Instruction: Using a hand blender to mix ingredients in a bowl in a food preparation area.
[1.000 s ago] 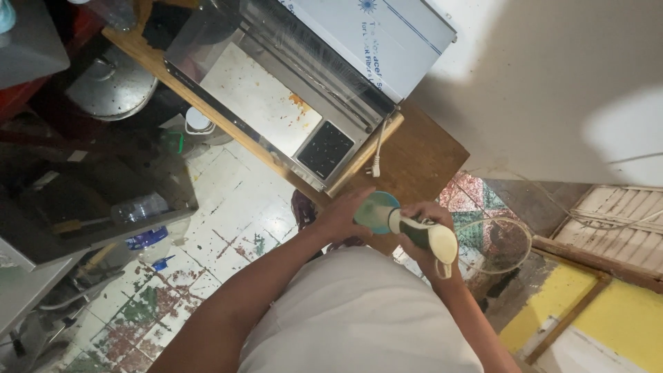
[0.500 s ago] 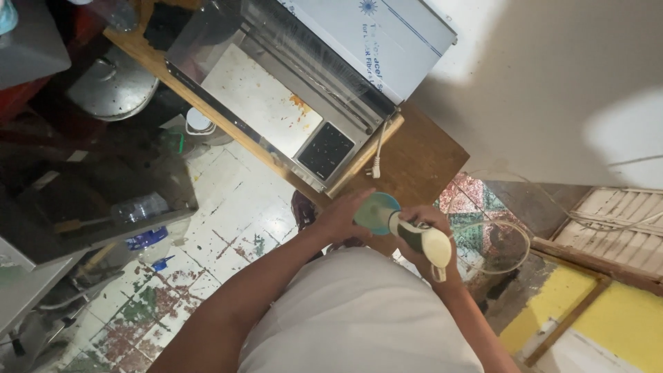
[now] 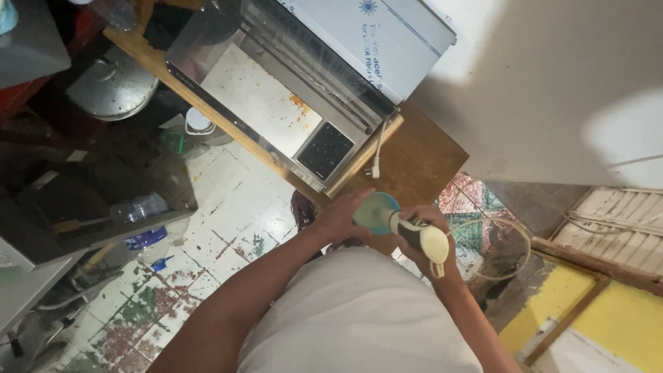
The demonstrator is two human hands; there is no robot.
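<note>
While both hands meet at chest height, the scene reads so:
Right hand (image 3: pixel 423 228): fingers wrapped around the cream-coloured plastic handle of a hand-held tool (image 3: pixel 423 238).
Left hand (image 3: pixel 340 215): fingers curled against the tool's round teal head (image 3: pixel 377 211) (cupping its edge).
Place: just above the brown wooden desk (image 3: pixel 414 159), near the steel-cased machine (image 3: pixel 276 103).

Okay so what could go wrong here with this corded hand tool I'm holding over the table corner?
The cord loops loosely off the tool down toward the floor, so it could snag or trip you. The left hand rests right against the teal disc; if it spins, fingers may get caught. The right hand holds it past the wooden table edge, so a slip would likely drop it onto the tiles.
</note>
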